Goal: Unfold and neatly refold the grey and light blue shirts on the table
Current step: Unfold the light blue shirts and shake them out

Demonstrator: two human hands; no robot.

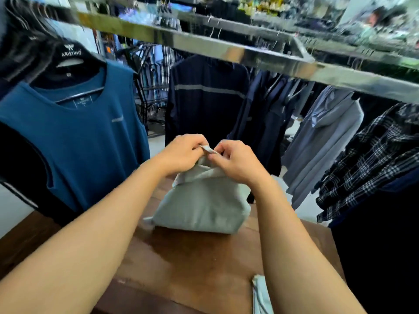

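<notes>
On the brown table point(176, 268), near the middle: grey shirt point(201, 205), folded into a soft lump, far end lifted up. Held there by 2 hands close together. Left hand point(181, 155) pinching a thin strip of cloth point(208, 151) at the top with curled fingers. Right hand point(235, 164) pinching the same strip from the other side. Looks like the very start of the unfolding.

Could go wrong in a few ways. Pulled up too fast, might drag the whole lump along the table or off the far edge. Held by only 1 small strip, might slip free and flop back in a messy heap. Pulled apart more on 1 side, might twist and open crooked, then be harder to fold neat. Swung wide, might brush the clothes hanging just past the table.

All around, from big to small:
- Shiny metal rail point(204, 45) across the top, over the hands, so likely not much room to lift high.
- Blue vest point(86, 137) hanging on the left, close to the left arm.
- Dark jumper point(204, 103) with a pale stripe, straight behind the hands.
- Checked shirt point(374, 159) on the right.
- Pale grey hoodie point(324, 141) beside it.
- Light blue shirt point(260, 295) at the near edge of the table, mostly hidden by the right arm, easy to knock with an elbow.

Too blurry at the back to tell more.
</notes>
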